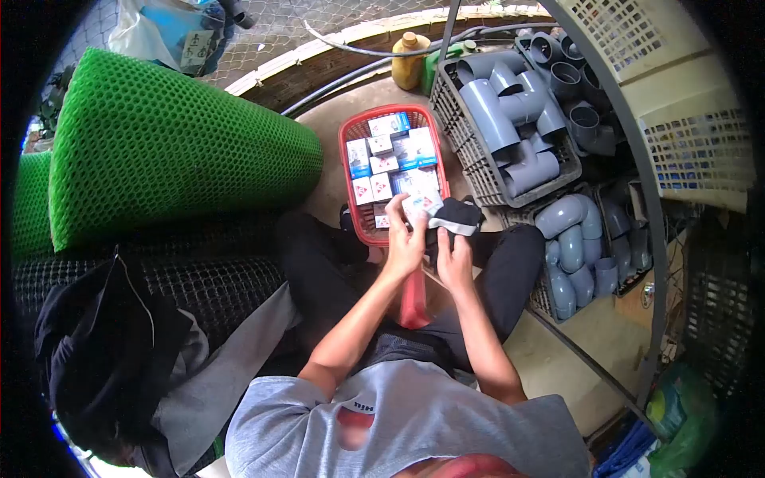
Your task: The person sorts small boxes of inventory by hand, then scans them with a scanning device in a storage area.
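In the head view, my left hand point(406, 243) is closed on a small white box point(420, 206) over the near part of a red plastic basket point(345, 171). My right hand point(455, 261) pinches a folded black and light-grey cloth point(459, 213) just right of that box. Inside the basket lie several small boxed items, some white with a red mark, others blue and white point(417, 147). The basket stands in front of my crossed legs, and my hands hide part of its near right corner. A red object point(414, 303) shows beneath my wrists.
Rolls of green plastic mesh point(183, 151) and black mesh point(223, 275) lie at left, with a dark jacket point(96, 342) on top. Crates of grey pipe fittings point(488, 115) stand at right by a metal post point(649, 199). A yellow jug point(409, 64) is behind the basket.
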`<state>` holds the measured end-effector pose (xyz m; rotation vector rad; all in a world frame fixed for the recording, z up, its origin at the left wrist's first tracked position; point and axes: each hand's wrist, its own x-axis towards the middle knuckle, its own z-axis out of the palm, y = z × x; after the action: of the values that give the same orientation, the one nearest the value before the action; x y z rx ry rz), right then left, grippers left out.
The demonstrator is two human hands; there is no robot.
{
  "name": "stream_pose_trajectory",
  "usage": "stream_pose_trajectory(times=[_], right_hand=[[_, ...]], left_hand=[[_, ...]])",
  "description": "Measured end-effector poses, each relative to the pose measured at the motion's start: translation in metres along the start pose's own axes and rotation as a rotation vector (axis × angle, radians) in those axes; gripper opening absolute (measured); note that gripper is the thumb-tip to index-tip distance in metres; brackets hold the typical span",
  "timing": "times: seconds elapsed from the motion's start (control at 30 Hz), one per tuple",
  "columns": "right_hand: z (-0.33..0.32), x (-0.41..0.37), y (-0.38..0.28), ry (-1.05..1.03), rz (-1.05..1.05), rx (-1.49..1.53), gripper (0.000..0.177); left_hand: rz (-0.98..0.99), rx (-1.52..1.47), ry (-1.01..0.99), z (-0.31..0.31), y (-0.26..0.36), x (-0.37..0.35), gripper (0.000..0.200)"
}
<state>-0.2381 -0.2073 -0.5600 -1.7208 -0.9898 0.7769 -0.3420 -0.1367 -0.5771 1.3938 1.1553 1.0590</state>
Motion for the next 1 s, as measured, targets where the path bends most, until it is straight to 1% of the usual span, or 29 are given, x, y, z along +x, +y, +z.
stream_pose_trajectory(times=[0.03,0.07,0.1,0.17,0.2,0.23,0.3,0.37,0.4,0.43,0.5,0.53,0.57,0.6,0.63,0.67,0.7,0.73,0.77,0.83,0.87,0.9,0.97,1.0], right_hand=[[0.002,0.004,0.000,0.038,-0.133,-0.104,0.036],[-0.002,0.009,-0.001,-0.026,-0.058,-0.123,0.035],[-0.008,0.015,-0.005,-0.095,0.016,-0.141,0.035],[-0.014,0.035,-0.002,-0.180,0.136,0.114,0.035],[-0.019,0.047,0.012,-0.244,0.169,0.118,0.035],[-0.022,0.057,0.013,-0.272,0.140,0.151,0.036],[-0.011,0.062,0.009,-0.247,0.083,0.193,0.036],[0.003,0.054,-0.016,-0.189,0.116,0.008,0.038],[0.014,0.049,-0.002,-0.154,0.107,-0.034,0.041],[0.022,0.046,0.006,-0.129,0.140,-0.105,0.043],[0.044,0.052,0.024,0.005,0.125,-0.004,0.041],[0.052,0.061,0.038,0.027,0.232,-0.023,0.040],[0.062,0.071,0.060,0.025,0.342,0.103,0.032],[0.070,0.082,0.081,0.040,0.402,0.125,0.029],[0.079,0.096,0.104,0.054,0.458,0.146,0.025],[0.092,0.108,0.136,0.103,0.373,0.112,0.020],[0.093,0.117,0.137,0.082,0.450,0.130,0.019],[0.095,0.127,0.127,0.062,0.528,0.147,0.017],[0.091,0.129,0.117,0.026,0.640,0.268,0.017],[0.088,0.128,0.131,0.007,0.574,0.190,0.016],[0.084,0.124,0.152,-0.025,0.447,-0.005,0.015],[0.071,0.120,0.139,-0.144,0.497,-0.014,0.031],[0.056,0.105,0.129,-0.240,0.489,-0.142,0.033],[0.049,0.096,0.130,-0.278,0.476,-0.171,0.035]], left_hand=[[-0.049,0.015,-0.071,-0.009,0.000,0.007,0.046],[-0.173,-0.168,-0.136,-0.012,0.002,0.010,0.038],[-0.181,-0.171,-0.131,-0.017,0.007,0.012,0.038],[-0.186,-0.094,-0.355,-0.028,0.018,0.013,0.041],[-0.233,-0.169,-0.396,-0.028,0.020,0.010,0.042],[-0.231,-0.210,-0.395,-0.029,0.023,0.010,0.043],[-0.118,-0.242,-0.275,-0.023,0.014,0.022,0.041],[-0.205,-0.194,-0.064,-0.017,-0.027,0.036,0.043],[-0.262,-0.267,0.088,-0.012,-0.039,0.046,0.041],[-0.320,-0.379,0.202,-0.006,-0.050,0.055,0.042],[-0.486,-0.384,0.216,-0.002,-0.081,0.068,0.045],[-0.510,-0.356,0.157,0.001,-0.092,0.069,0.048],[-0.531,-0.326,0.095,0.004,-0.102,0.070,0.052],[-0.455,-0.145,0.009,0.005,-0.121,0.069,0.059],[-0.558,-0.211,-0.002,0.007,-0.116,0.069,0.067],[-0.653,-0.303,0.005,0.010,-0.138,0.071,0.069],[-0.751,-0.395,0.011,0.012,-0.167,0.071,0.070],[-0.770,-0.397,0.056,0.015,-0.178,0.075,0.068],[-0.775,-0.398,0.060,0.015,-0.190,0.080,0.068],[-0.796,-0.375,0.145,0.015,-0.200,0.096,0.064],[-0.749,-0.446,0.186,0.018,-0.202,0.103,0.061],[-0.752,-0.383,0.207,0.020,-0.205,0.112,0.062],[-0.748,-0.320,0.125,0.021,-0.212,0.126,0.066],[-0.757,-0.327,0.127,0.027,-0.224,0.130,0.066]])
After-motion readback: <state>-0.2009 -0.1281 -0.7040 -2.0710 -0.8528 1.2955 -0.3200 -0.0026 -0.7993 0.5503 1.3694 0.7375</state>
